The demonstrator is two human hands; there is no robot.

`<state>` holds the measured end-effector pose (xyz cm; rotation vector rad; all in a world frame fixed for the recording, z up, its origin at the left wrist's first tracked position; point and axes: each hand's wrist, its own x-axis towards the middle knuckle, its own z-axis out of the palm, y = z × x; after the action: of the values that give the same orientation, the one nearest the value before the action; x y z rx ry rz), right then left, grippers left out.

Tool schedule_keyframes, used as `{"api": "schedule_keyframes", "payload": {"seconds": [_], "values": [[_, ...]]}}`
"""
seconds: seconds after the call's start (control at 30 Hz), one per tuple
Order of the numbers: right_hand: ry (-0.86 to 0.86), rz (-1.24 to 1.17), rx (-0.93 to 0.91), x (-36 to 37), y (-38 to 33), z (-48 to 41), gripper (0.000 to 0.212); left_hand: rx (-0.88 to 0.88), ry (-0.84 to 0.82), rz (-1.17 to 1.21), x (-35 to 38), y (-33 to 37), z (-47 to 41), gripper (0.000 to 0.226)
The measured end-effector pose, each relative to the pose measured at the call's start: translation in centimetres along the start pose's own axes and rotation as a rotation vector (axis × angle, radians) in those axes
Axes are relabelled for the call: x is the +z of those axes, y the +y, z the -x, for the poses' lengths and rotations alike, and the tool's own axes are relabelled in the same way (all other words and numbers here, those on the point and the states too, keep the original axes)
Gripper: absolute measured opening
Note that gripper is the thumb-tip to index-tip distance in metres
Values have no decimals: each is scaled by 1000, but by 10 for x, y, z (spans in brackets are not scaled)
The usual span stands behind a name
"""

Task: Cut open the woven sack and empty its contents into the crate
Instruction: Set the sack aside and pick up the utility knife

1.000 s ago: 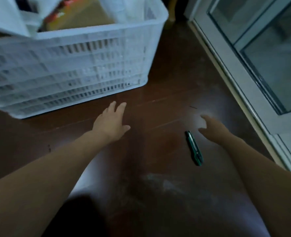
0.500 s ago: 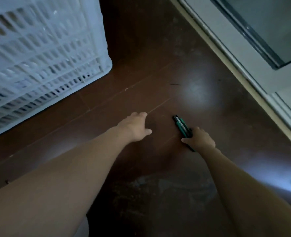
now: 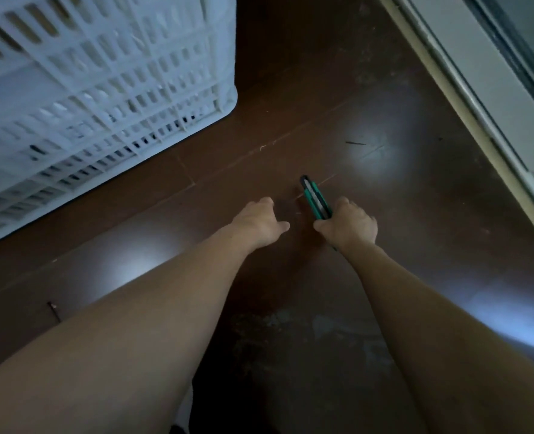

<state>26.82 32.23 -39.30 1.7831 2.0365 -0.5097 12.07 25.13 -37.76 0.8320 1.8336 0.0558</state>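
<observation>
A green utility knife [image 3: 314, 197] lies low over the dark brown floor, and my right hand [image 3: 350, 225] grips its rear end with curled fingers; the front end pokes out away from me. Just to its left, my left hand [image 3: 259, 222] hovers near the floor with loosely curled fingers and holds nothing. The white slatted crate [image 3: 102, 89] stands at the upper left; only its side wall shows. No woven sack is in view.
A pale door frame and sliding-door track [image 3: 478, 89] run diagonally along the right edge. The brown floor [image 3: 290, 126] between crate and door shows scuffs, and a dusty whitish patch [image 3: 306, 333] lies near me.
My right hand came down from beside the knife and closed on its handle. My left hand moved right, towards the knife. The view dropped, so the crate's top has left the frame.
</observation>
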Motion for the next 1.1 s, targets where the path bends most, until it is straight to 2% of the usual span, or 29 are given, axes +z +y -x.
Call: {"api": "schedule_keyframes", "payload": {"seconds": [0.13, 0.27, 0.5, 0.77, 0.9, 1.03, 1.1], "values": [[4, 21, -33, -31, -23, 27, 49, -65, -30, 123, -13, -20, 40, 67], [0, 55, -51, -93, -38, 77, 48, -91, -37, 212, -44, -17, 112, 63], [60, -49, -76, -282, -81, 194, 47, 10, 1, 271, -167, 57, 281, 57], [247, -163, -168, -511, -171, 283, 40, 103, 251, 293, -363, 121, 449, 43], [329, -182, -282, -599, -238, 295, 38, 154, 423, 333, -458, 113, 499, 39], [342, -133, -404, -659, -316, 290, 36, 128, 561, 396, -535, 93, 524, 19], [329, -64, -448, -680, -360, 280, 36, 113, 622, 451, -566, 80, 526, 30]]}}
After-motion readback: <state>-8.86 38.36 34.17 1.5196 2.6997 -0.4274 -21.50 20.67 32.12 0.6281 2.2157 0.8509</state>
